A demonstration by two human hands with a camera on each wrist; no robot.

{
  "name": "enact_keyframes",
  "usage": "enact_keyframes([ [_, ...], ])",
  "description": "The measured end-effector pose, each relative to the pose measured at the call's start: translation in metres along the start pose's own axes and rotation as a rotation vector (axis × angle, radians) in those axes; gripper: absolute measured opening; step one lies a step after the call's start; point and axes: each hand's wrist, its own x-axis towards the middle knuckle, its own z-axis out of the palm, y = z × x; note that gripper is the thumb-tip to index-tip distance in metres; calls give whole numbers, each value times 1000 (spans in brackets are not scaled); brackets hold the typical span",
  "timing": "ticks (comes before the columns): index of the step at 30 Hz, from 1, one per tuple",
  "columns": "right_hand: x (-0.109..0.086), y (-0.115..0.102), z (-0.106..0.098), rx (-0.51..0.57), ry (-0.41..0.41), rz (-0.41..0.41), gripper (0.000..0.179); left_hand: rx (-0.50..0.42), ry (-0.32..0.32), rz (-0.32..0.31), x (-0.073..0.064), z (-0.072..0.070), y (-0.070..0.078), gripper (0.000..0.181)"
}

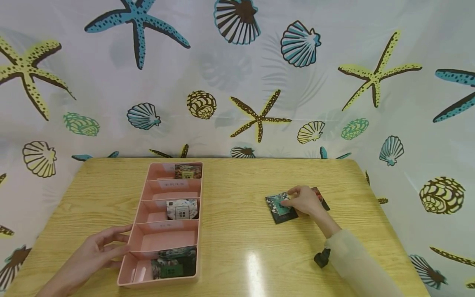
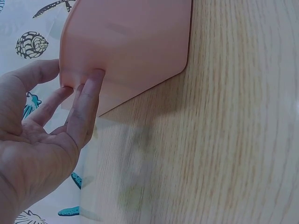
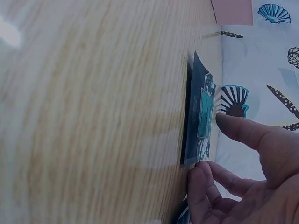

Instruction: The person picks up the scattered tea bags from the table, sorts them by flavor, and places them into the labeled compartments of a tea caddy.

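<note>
A long pink divided box (image 1: 200,231) lies on the table at the left, with dark green tea packets (image 1: 172,268) in its nearest compartment. My left hand (image 1: 98,251) touches the box's left wall; in the left wrist view its fingertips rest against the pink side, fingers extended. At the right, my right hand (image 1: 306,201) is over a dark packet with a green label (image 1: 280,210). In the right wrist view the fingers meet the packet's edge, and the thumb (image 3: 243,130) stands just off its printed face. Behind the hand a dark red packet (image 1: 320,198) partly shows.
A white packet (image 1: 182,209) is in the box's middle compartment, and a dark orange-toned packet (image 1: 188,170) in the farthest. Paper labels line the compartments. The wooden table (image 1: 237,239) ends at a curtain (image 1: 222,74) with sea shells and starfish.
</note>
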Motion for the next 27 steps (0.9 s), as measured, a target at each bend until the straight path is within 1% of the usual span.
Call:
enact_keyframes([
  [6, 1, 0, 1, -17, 2, -14, 56, -7, 1, -1, 1, 0, 0, 69],
  [12, 2, 2, 1, 13, -9, 2, 57, -22, -17, 25, 2, -1, -2, 59],
  [16, 3, 2, 1, 29, -18, 6, 57, -28, -28, 25, 2, -2, -3, 55],
  [18, 3, 1, 1, 25, -23, 1, 58, -26, -30, 22, 2, -3, -3, 56],
  [24, 5, 1, 1, 45, -18, 25, 56, -6, -11, 7, 1, -1, 0, 65],
  [27, 6, 1, 1, 62, -16, 29, 56, -8, -11, 5, 2, -1, 0, 65],
])
